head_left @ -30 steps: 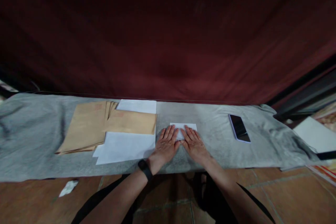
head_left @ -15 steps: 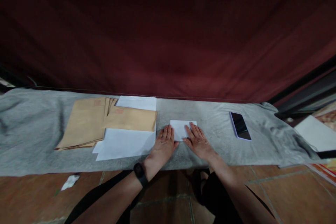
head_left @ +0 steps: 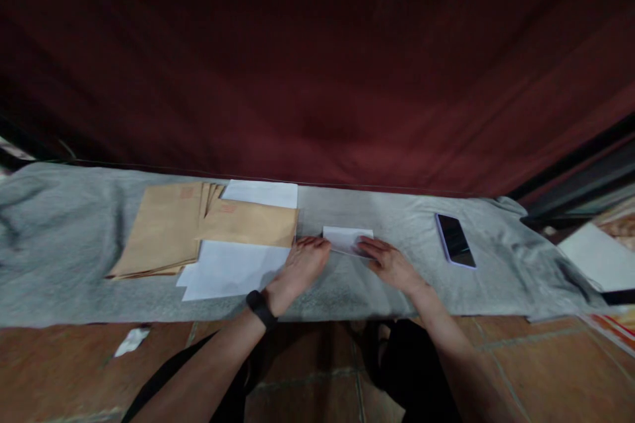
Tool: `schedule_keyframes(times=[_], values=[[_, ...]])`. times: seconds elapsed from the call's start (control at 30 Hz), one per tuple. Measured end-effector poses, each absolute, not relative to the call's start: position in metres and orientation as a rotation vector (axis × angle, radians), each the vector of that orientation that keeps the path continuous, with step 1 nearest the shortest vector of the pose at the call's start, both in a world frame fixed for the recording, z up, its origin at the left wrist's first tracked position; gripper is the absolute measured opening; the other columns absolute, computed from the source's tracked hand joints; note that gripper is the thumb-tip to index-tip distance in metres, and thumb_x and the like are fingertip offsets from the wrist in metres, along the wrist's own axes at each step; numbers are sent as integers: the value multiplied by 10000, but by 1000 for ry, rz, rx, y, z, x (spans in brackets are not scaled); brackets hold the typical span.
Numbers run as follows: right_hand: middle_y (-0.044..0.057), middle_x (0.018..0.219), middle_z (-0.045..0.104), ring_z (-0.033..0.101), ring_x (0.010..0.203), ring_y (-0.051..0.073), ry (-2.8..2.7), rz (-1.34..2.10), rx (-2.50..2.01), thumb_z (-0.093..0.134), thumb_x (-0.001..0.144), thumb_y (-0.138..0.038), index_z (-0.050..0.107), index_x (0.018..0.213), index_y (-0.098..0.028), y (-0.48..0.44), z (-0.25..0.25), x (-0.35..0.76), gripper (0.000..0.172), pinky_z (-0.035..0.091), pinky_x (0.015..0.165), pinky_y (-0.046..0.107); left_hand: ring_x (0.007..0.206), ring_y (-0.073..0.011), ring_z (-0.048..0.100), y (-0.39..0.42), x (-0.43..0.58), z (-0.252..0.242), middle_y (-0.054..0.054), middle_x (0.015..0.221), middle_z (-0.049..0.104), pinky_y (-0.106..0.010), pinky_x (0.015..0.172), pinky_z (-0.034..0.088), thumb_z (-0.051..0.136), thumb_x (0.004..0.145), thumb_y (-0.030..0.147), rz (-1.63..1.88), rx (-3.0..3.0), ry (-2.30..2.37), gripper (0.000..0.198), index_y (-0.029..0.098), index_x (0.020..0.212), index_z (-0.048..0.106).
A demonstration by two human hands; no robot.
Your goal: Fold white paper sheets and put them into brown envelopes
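A small folded sheet of white paper [head_left: 342, 236] lies on the grey cloth in front of me, its near edge slightly raised. At its left end is my left hand [head_left: 308, 258], closed, fingers curled round the edge; a dark band circles that wrist. My right hand [head_left: 391, 264] pinches the right end, with fingers over the top and the thumb tucked below. Left of my hands, a brown envelope [head_left: 253, 223] rests across larger white sheets [head_left: 233, 271]. Farther left is a stack of brown envelopes [head_left: 166, 231], each with a reddish mark on the top ones.
A phone with a purple edge [head_left: 455, 241] lies on the grey cloth [head_left: 407, 218] to the right. Behind stands a dark red drape [head_left: 317, 92]. Below the cloth's front edge is a tiled floor [head_left: 546, 357] with a crumpled white scrap [head_left: 131, 342].
Both hands have gone from lying flat on the paper to gripping its ends with bent fingers. The paper now shows a narrower shape, its near edge lifted.
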State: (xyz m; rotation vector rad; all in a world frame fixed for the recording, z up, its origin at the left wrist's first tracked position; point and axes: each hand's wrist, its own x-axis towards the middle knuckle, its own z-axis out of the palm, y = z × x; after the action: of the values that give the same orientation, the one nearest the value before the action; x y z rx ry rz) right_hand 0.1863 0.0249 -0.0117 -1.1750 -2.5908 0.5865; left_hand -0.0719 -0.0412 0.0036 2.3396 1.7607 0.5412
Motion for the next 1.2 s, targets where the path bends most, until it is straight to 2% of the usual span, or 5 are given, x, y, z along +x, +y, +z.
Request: schedule_keyframes(times=[0.2, 0.43, 0.73, 0.93, 1.2], values=[[68, 904, 764, 701, 809, 236, -1861, 922, -1205, 543, 919, -518, 709, 1003, -178, 44, -11, 180, 388, 569, 714, 345, 763, -160, 669, -14, -78, 10, -8, 830, 715, -237, 677, 496, 567, 939, 337, 1292, 1516, 1580, 188, 178, 956, 666], [18, 674, 661, 612, 622, 193, -2006, 534, -1556, 511, 919, -430, 640, 817, -224, 47, -31, 167, 264, 465, 588, 281, 785, -186, 693, 1, -73, -18, -9, 807, 719, -299, 765, 536, 589, 813, 110, 928, 1477, 1762, 527, 137, 1338, 559], [194, 1371, 599, 598, 1203, 317, -2254, 10, -1615, 365, 1025, -328, 380, 1533, -144, 29, -34, 154, 540, 497, 969, 444, 1070, -260, 696, -15, -52, -20, -150, 1241, 696, -369, 903, 554, 427, 914, 60, 561, 2025, 2056, 614, 142, 1521, 395], [106, 1664, 292, 276, 1522, 278, -2545, 125, -1283, 302, 1069, -394, 325, 1591, -213, 11, -55, 130, 553, 282, 1209, 505, 1107, -237, 671, -24, -45, -8, -146, 1279, 662, -354, 924, 550, 384, 963, 60, 408, 2191, 2080, 482, 150, 1423, 500], [111, 1662, 285, 251, 1537, 282, -2627, 73, -1322, 275, 1075, -377, 398, 1563, -175, 6, -63, 128, 542, 214, 1243, 514, 1478, -280, 389, -32, -35, -20, -176, 1594, 418, -459, 1217, 322, 349, 970, 77, 233, 2568, 1963, 517, 71, 1474, 465]])
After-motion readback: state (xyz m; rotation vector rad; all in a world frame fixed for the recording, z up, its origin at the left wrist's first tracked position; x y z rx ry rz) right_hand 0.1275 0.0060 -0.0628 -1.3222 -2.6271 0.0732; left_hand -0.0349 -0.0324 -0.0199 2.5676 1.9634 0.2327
